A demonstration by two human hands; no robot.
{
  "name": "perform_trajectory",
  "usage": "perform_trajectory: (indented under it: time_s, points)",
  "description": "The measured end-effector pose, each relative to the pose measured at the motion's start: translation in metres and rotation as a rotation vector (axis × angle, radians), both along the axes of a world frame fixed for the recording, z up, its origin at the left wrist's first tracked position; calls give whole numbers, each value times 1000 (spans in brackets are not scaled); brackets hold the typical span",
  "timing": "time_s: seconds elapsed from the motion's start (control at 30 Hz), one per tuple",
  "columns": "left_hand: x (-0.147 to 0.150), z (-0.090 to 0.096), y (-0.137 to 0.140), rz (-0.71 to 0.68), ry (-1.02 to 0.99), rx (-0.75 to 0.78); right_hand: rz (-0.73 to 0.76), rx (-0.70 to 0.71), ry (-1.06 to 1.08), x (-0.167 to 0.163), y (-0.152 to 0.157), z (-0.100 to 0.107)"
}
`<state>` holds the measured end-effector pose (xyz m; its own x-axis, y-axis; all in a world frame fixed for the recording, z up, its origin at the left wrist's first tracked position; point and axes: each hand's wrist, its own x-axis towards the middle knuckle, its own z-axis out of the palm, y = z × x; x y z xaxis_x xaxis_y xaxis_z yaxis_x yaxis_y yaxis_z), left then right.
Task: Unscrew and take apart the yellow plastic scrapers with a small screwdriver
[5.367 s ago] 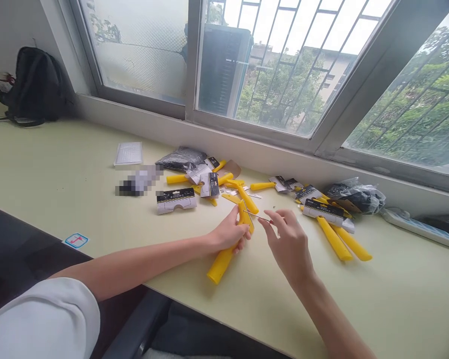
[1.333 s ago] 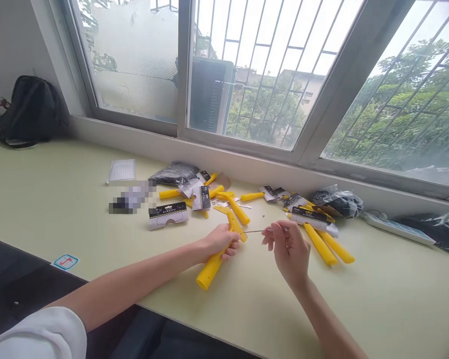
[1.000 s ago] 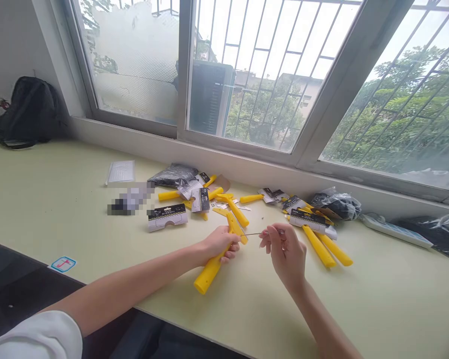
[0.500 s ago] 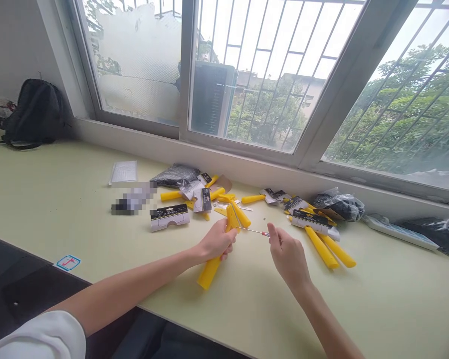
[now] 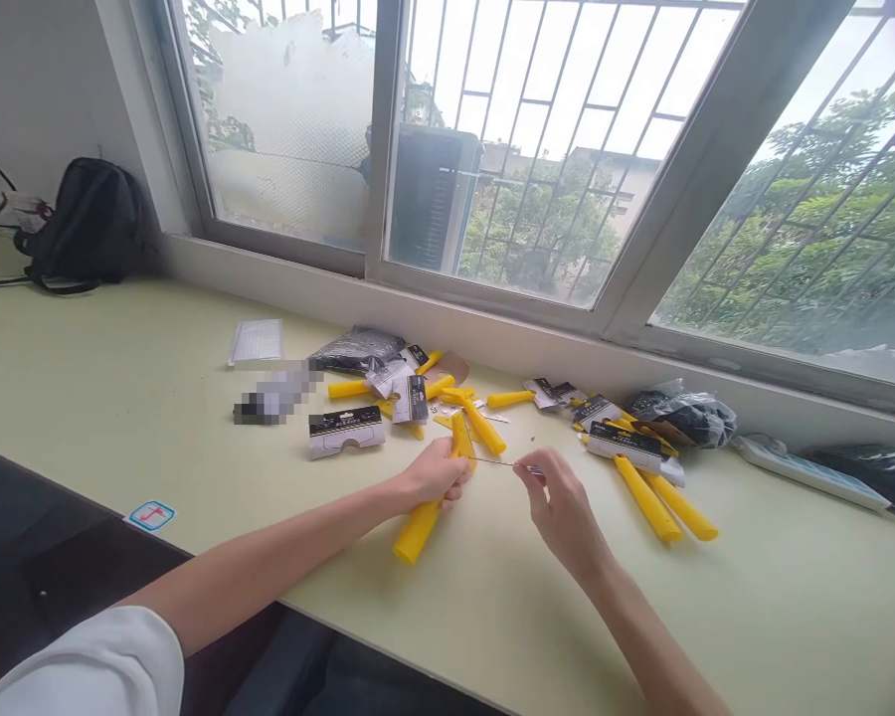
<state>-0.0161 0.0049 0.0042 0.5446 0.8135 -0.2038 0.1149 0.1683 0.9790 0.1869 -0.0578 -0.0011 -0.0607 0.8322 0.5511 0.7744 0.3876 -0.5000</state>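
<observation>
My left hand (image 5: 434, 477) is wrapped around a yellow scraper (image 5: 416, 535), its handle slanting down toward the table's front edge. The triangular head points away from me and is partly covered by my fingers. My right hand (image 5: 559, 505) pinches a screwdriver (image 5: 496, 461), whose handle is mostly hidden by the fingers. Its thin metal shaft runs leftward to the scraper's head; whether the tip sits in a screw is too small to tell. Just beyond lies another yellow scraper part (image 5: 484, 428), near a tiny metal piece (image 5: 533, 439) on the table.
Several yellow handles (image 5: 647, 499) with cardboard labels (image 5: 625, 446) lie to the right. More labels (image 5: 346, 432) and yellow pieces are at the back left. Black plastic-wrapped bundles (image 5: 358, 348), a power strip (image 5: 812, 471) and a backpack (image 5: 88, 224) line the window side of the table (image 5: 194, 398).
My right hand has shifted its grip on the screwdriver, fingers now pinching farther forward and covering the handle. The scraper has tilted slightly in my left hand. The view has shifted a little.
</observation>
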Motion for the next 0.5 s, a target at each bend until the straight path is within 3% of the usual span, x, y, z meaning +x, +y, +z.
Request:
perform_trajectory:
  time_s: [0.27,0.5]
  points:
    - [3,0,1,1,6,-18,-140,-92,47,0,6,-11]
    - [5,-4,-1,-4,11,-51,-11,45,39,-6,3,-5]
